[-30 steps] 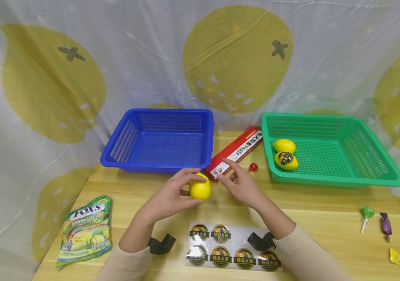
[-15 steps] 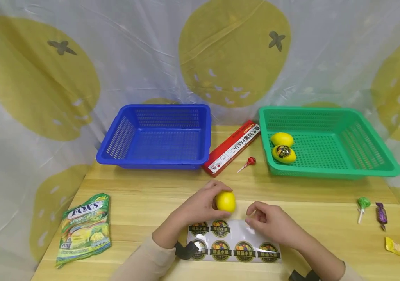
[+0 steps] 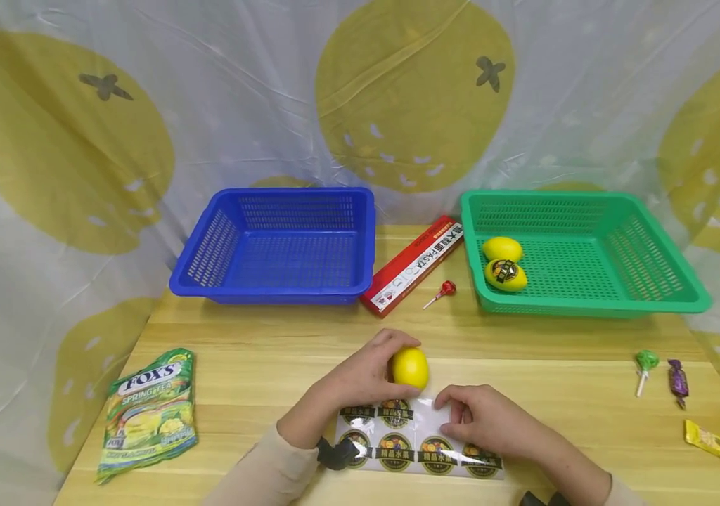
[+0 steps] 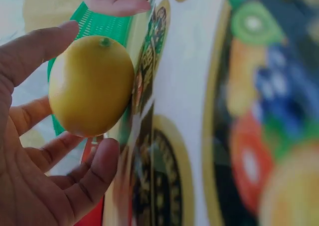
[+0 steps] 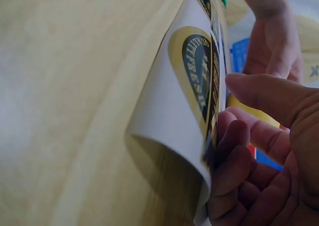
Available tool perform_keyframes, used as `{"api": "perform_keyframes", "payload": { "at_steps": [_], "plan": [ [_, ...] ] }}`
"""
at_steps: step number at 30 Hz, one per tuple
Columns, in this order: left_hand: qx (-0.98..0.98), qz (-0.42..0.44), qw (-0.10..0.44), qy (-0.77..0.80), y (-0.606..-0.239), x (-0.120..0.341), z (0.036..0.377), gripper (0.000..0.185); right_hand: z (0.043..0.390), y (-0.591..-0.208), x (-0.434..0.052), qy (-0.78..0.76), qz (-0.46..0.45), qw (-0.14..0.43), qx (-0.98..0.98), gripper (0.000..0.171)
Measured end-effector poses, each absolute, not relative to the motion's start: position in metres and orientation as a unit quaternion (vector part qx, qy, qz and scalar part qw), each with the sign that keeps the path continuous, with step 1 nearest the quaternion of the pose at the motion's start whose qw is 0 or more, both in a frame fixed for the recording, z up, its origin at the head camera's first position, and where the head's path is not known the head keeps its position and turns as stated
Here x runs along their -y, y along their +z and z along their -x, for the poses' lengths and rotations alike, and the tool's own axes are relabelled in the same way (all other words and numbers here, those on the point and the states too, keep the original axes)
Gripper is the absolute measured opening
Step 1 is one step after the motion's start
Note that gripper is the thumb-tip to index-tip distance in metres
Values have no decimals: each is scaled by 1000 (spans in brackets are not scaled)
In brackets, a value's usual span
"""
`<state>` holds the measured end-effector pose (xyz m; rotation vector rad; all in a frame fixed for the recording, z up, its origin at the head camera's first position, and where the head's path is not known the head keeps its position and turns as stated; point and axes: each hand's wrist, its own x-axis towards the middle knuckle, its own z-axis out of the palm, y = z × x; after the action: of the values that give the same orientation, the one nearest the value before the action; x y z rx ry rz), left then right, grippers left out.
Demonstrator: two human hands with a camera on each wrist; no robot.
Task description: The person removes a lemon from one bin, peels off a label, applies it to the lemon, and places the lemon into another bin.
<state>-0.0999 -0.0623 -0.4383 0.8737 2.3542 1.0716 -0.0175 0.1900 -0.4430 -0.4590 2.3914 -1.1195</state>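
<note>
A: From the head view, what do the hands hold?

B: The left hand [image 3: 360, 376] curls round a yellow lemon [image 3: 409, 367], near the table's [image 3: 259, 351] front edge, just above the sticker sheet [image 3: 420, 443]. The right hand [image 3: 483, 422] rests on that sheet with fingers bent at its upper edge.

A: And farther back?

B: A blue basket [image 3: 280, 246] and a green basket [image 3: 578, 253] stand along the far edge; two lemons [image 3: 504, 263] lie in the green one. A FOX'S candy bag [image 3: 150, 411] lies at the front left corner.

A: The left wrist view?

B: Thumb and fingers [image 4: 94, 171] cradle the lemon [image 4: 90, 85] against the sheet [image 4: 199, 111].

A: The right wrist?

B: Thumb and fingers [image 5: 234, 136] pinch the sheet's [image 5: 174, 116] lifted edge off the table [image 5: 65, 86].
</note>
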Motion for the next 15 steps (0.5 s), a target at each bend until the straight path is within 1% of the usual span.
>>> {"api": "perform_keyframes", "payload": {
  "at_steps": [3, 5, 7, 11, 13, 15],
  "plan": [
    [-854, -289, 211, 378, -435, 71, 97, 75, 18, -442, -189, -401, 168, 229, -871, 24],
    [-864, -271, 211, 369, -433, 81, 91, 74, 17, -442, -187, -397, 165, 233, -872, 24],
    [-876, -266, 205, 347, -430, 91, 84, 67, 15, -441, -186, -393, 165, 231, -875, 24],
    [-888, -300, 208, 280, -429, 111, 72, 47, 13, -440, -184, -379, 173, 225, -881, 24],
    [-890, -318, 210, 251, -429, 118, 66, 43, 12, -438, -182, -366, 178, 218, -887, 23],
    [-891, -326, 208, 238, -430, 123, 61, 44, 11, -437, -179, -348, 183, 210, -895, 23]
  ]
}}
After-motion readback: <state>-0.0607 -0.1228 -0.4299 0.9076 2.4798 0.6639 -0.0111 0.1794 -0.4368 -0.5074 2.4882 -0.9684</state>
